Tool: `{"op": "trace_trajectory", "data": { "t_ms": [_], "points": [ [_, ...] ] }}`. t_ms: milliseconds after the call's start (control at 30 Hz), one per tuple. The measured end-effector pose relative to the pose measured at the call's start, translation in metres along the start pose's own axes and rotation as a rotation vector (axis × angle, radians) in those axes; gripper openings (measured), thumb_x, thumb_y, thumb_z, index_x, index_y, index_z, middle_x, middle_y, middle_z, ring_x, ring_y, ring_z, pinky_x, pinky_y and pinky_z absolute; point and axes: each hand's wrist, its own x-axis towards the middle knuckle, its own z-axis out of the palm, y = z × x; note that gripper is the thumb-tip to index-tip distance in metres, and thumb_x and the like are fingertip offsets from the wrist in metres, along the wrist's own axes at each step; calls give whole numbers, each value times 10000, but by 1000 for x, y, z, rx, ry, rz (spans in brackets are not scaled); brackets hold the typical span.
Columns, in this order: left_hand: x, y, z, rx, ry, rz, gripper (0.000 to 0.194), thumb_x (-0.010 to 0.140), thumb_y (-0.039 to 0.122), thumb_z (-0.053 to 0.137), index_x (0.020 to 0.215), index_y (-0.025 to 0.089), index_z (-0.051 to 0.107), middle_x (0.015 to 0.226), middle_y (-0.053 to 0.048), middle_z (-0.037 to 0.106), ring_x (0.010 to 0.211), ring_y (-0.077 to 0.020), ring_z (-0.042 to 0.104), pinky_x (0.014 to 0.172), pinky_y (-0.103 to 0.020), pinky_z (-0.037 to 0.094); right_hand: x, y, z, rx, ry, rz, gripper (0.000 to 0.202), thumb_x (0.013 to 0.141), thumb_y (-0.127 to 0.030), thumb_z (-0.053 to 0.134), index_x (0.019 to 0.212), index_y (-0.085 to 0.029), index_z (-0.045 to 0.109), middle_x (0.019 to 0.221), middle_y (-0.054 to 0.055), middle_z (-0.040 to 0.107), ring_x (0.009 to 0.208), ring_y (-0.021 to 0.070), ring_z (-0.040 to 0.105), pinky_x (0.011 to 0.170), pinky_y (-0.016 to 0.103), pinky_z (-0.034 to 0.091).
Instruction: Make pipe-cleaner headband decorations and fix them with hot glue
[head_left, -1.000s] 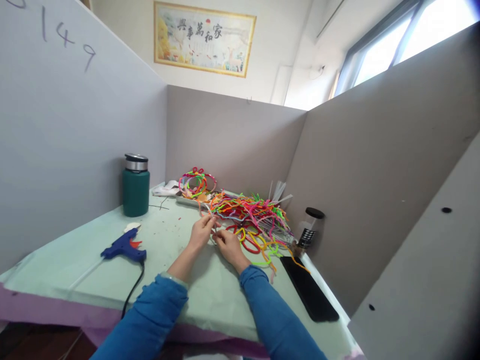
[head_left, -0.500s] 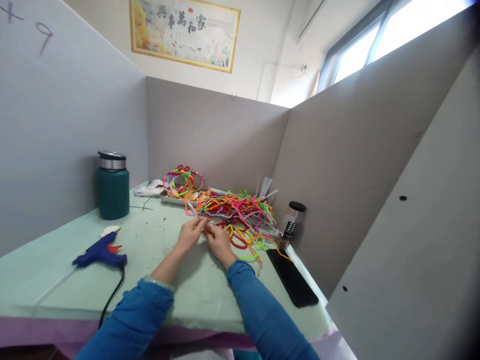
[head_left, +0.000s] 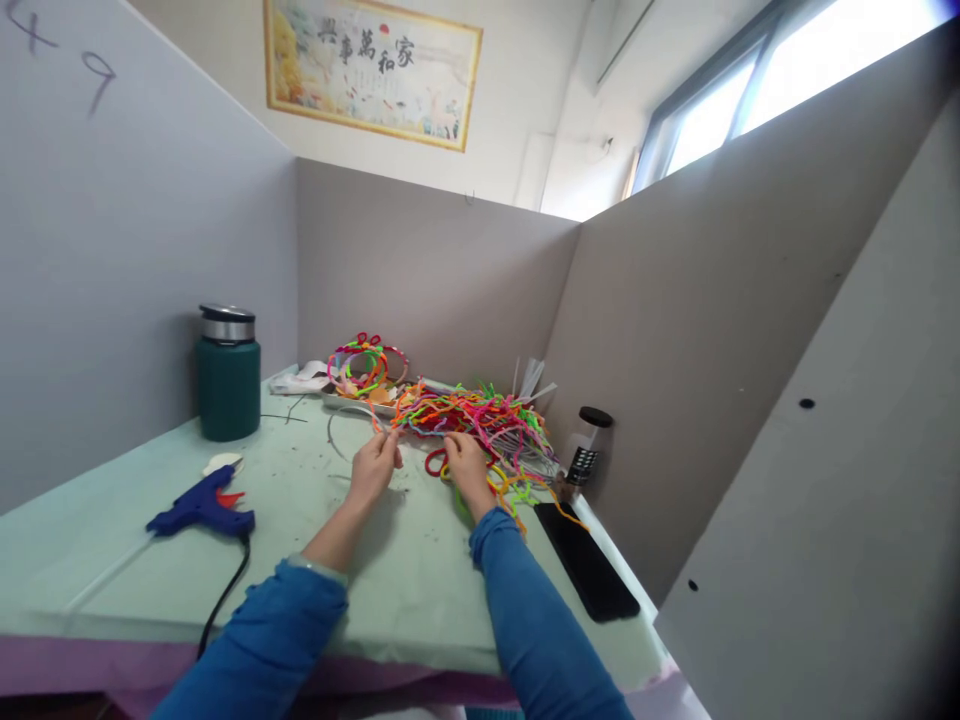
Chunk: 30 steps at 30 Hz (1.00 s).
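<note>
In the head view my left hand (head_left: 375, 467) is closed in a pinch on a thin pale-grey strip (head_left: 330, 428), which curves out behind the fingers to the left. My right hand (head_left: 466, 468) is pinched at the front edge of a tangled heap of bright fuzzy pipe cleaners (head_left: 480, 405). What lies between its fingertips is too small to make out. A light-blue strand runs between the hands, but I cannot tell whether it is held. Red and yellow pipe-cleaner loops (head_left: 495, 478) lie beside and partly under the right hand.
A blue glue gun (head_left: 201, 508) with its cord lies on the left, before a green flask (head_left: 229, 390). Headbands (head_left: 367, 365) rest on a tray (head_left: 360, 405) at the back. A black phone (head_left: 586, 565) and a clear black-lidded jar (head_left: 589, 445) are on the right. Partitions surround the table.
My hands were together at the fingertips and have drawn apart. The right hand has moved right to the heap; the grey strip now arcs out to the left of the left hand.
</note>
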Motion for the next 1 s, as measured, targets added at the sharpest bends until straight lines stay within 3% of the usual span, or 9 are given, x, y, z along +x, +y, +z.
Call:
{"op": "trace_trajectory", "data": {
  "t_ms": [200,300,400,533,767,1000],
  "points": [
    [1,-1,2,-43,-49,11,461,819,551,412,891,179,675,519,14,561,548,-154,530,557,-240,400,37,36,-27,-336,75,260,414,844,-199,474,1222,-63,576,1217,208,569,1153,266,508,982,335,359],
    [2,-2,3,-56,-67,12,451,820,543,412,909,185,673,516,19,562,546,-157,535,561,-243,406,42,40,-36,-458,-7,322,420,833,-202,507,1240,-116,570,1234,187,571,1150,260,524,940,324,388],
    [1,-4,4,-73,-78,25,431,817,532,427,884,185,673,504,22,557,532,-156,536,554,-246,402,44,36,-41,-527,-143,371,362,812,-210,538,1161,-169,625,1129,155,642,1065,250,586,855,318,426],
    [1,-5,5,-65,-71,27,419,814,532,440,850,188,676,493,25,557,519,-155,539,544,-250,393,43,27,-46,-521,-245,314,238,794,-228,557,984,-207,700,1007,99,698,964,228,632,765,281,435],
    [3,-8,5,-56,-113,1,420,806,529,439,844,185,677,482,21,562,522,-161,542,544,-252,392,19,15,-37,-354,-221,160,199,788,-170,519,812,-193,715,896,67,709,849,178,624,737,246,407],
    [2,-6,6,-116,-128,-59,417,768,523,470,849,168,674,493,20,554,509,-152,542,517,-245,392,13,6,-38,-170,87,55,232,849,-222,444,835,-185,673,879,53,671,826,170,590,759,257,405]
  ]
}}
